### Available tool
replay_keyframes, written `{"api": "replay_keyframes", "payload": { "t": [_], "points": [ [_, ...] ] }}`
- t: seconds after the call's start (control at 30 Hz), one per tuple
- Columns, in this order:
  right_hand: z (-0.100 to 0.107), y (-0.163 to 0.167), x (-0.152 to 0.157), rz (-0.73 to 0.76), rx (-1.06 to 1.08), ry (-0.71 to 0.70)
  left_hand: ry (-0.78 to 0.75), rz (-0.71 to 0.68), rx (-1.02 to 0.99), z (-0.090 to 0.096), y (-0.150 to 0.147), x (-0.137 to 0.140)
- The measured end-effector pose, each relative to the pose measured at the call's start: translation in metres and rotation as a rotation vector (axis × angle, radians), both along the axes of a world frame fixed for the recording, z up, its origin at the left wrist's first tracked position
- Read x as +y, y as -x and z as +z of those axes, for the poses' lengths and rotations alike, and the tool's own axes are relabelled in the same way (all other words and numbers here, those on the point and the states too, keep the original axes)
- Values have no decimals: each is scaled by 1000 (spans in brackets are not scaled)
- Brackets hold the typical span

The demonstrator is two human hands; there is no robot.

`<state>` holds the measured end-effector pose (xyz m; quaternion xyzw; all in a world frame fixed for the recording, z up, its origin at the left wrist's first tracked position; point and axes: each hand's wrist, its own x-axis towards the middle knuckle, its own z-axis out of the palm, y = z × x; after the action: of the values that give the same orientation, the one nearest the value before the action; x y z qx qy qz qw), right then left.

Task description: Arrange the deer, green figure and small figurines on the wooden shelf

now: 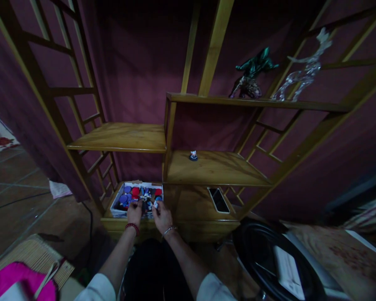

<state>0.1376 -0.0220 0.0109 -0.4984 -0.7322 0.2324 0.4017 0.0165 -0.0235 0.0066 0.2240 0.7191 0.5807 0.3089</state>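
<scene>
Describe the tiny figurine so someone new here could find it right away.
Start at the wooden shelf unit; right of its central post, find the board just above the phone. The tiny figurine stands near its back edge, white on top with a dark base, far smaller than the green statue and clear deer-shaped statue one shelf up.

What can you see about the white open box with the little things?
The shallow, white, rectangular box looks like cardboard. It sits flat, open on top, at the left end of the lowest yellowish wooden shelf. Purple round pieces, red pieces and small mixed figures are jumbled inside. The person's bare left grip and bare right grip reach over its front wall; I can't tell whether they touch the box.
</scene>
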Motion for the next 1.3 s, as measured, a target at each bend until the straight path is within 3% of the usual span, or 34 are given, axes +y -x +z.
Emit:
{"api": "replay_keyframes", "payload": {
  "t": [0.2, 0.53, 0.97, 1.3],
  "points": [
    [10, -4, -15, 6, 44, 1, -68, -18, -344, 17, -17, -19],
    [34, -10, -34, 12, 91, 19, -228, -81, -743, 45, -33, -43],
    [52, -17, -49, -7, 211, 18, -287, -115, -951, 62, -35, -65],
    [59, -17, -51, -5, 304, 47, -335, -151, -969, 67, -38, -72]
  ]
}}
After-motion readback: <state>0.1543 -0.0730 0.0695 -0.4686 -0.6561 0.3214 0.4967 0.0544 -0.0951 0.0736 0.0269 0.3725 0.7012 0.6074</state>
